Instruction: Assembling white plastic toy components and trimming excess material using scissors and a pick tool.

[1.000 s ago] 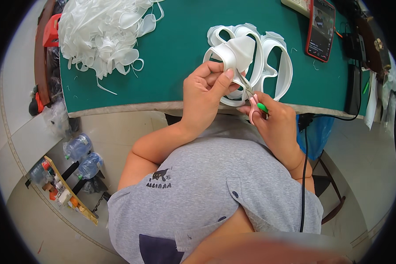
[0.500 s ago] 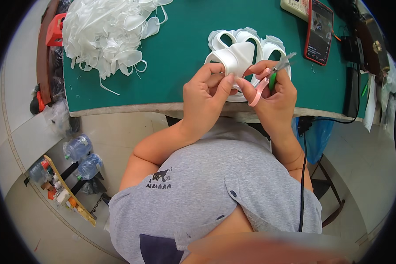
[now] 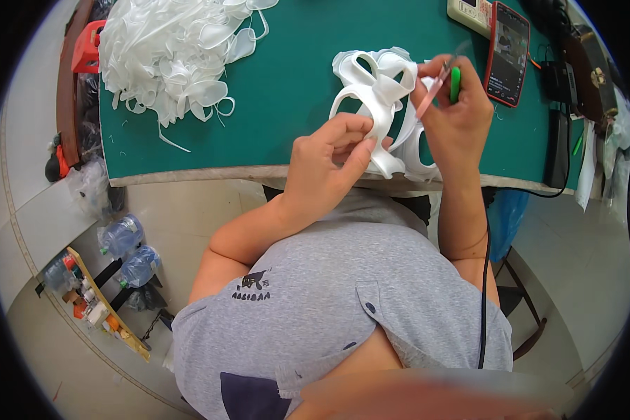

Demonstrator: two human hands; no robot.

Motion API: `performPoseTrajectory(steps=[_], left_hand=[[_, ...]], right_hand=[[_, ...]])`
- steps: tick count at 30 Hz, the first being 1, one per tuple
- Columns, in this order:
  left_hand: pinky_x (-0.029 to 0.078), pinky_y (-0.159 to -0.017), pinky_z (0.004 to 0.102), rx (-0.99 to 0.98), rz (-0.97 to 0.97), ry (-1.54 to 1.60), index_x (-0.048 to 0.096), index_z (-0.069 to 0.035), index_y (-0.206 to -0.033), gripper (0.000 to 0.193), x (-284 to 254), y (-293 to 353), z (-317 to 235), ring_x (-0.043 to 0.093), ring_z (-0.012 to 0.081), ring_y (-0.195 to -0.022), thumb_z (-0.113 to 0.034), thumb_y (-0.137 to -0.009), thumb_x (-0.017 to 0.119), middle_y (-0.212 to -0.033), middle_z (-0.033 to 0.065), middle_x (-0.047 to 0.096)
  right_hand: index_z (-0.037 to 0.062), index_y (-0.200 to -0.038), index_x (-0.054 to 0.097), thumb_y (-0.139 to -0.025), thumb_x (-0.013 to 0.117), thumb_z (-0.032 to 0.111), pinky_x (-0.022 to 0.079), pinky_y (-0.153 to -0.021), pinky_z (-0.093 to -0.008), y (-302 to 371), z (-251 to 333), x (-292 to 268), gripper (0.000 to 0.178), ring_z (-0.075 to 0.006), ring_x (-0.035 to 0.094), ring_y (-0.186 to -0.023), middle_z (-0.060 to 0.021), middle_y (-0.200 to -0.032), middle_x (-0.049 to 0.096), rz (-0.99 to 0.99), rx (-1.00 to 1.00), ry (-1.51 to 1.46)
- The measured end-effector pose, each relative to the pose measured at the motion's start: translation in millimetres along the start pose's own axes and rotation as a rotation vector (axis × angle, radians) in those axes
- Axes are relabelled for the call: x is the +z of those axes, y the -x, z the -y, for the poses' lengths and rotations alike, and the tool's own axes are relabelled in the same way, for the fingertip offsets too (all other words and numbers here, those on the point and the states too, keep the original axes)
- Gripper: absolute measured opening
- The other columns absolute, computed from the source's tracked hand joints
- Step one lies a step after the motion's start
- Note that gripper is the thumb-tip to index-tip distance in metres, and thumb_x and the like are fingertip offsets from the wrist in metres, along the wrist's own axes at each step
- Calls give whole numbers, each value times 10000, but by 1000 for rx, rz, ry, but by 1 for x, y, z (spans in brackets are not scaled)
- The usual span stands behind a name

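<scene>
My left hand (image 3: 329,157) pinches a white moulded piece with oval openings (image 3: 379,115) between thumb and fingers. The piece stands tilted above the table's near edge. In my right hand (image 3: 462,112) is a pair of small scissors (image 3: 437,87) with pink and green on the handles. Their blurred blades point up and away from me. My right fingertips are close beside the upper right end of the white piece; whether they touch it I cannot tell. More white moulded pieces (image 3: 425,150) lie behind and beneath it, partly covered by my hands.
A large heap of translucent white offcuts (image 3: 168,59) covers the far left of the green table (image 3: 259,133). At the far right a phone in a red case (image 3: 507,56) leans by a beige device (image 3: 469,12). A black cable (image 3: 484,294) hangs beside my right arm.
My right hand has moved up and right with the scissors, away from my left fingertips. The white piece has turned in my left hand, one end now lower toward me.
</scene>
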State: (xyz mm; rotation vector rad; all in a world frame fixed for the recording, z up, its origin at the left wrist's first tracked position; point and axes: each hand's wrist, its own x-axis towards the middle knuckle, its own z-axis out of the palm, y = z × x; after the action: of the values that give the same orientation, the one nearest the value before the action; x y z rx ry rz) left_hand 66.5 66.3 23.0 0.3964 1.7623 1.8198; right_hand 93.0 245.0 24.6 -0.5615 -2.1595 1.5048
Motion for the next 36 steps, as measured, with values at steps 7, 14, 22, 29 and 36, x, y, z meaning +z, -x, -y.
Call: performPoseTrajectory(steps=[7, 14, 22, 29, 36], left_hand=[[534, -593, 262, 423, 76, -525, 644, -17, -1015, 213, -19, 13, -8, 692, 200, -681, 34, -810, 674, -869, 117, 711], [514, -567, 289, 553, 51, -616, 673, -36, -976, 234, -20, 12, -15, 667, 193, -645, 48, -761, 710, -856, 102, 710], [342, -1062, 497, 476, -14, 2, 619, -60, -911, 93, -44, 5, -26, 487, 329, -1202, -145, -875, 613, -1303, 254, 468], [450, -975, 623, -19, 324, 838, 364, -58, -1367, 503, -14, 0, -24, 365, 469, -1326, -329, -963, 493, -1462, 337, 268], [400, -1049, 564, -359, 354, 1081, 271, -75, -1455, 623, 14, -4, -33, 354, 428, -1354, -321, -939, 518, -1476, 302, 286]], right_hand=[[27, -885, 630, -781, 745, 51, 436, -638, -176, -37, -9, 4, 158, -34, 507, -710, 19, -751, 630, -140, -102, 180], [-57, -1019, 593, -775, 813, 163, 471, -652, -195, -30, -8, -9, 396, -69, 578, -721, -35, -801, 683, -229, -73, 135], [36, -923, 593, -711, 844, 144, 335, -475, -233, 18, 2, -52, 346, -70, 360, -514, 0, -545, 401, -89, 172, 424], [17, -836, 465, -781, 744, 21, 369, -501, -220, 46, -11, -90, 285, -69, 399, -520, -20, -546, 465, 42, 323, 425], [-8, -917, 583, -831, 676, 31, 405, -535, -191, 61, -31, -108, 132, -43, 528, -620, -24, -742, 586, 45, 317, 194]])
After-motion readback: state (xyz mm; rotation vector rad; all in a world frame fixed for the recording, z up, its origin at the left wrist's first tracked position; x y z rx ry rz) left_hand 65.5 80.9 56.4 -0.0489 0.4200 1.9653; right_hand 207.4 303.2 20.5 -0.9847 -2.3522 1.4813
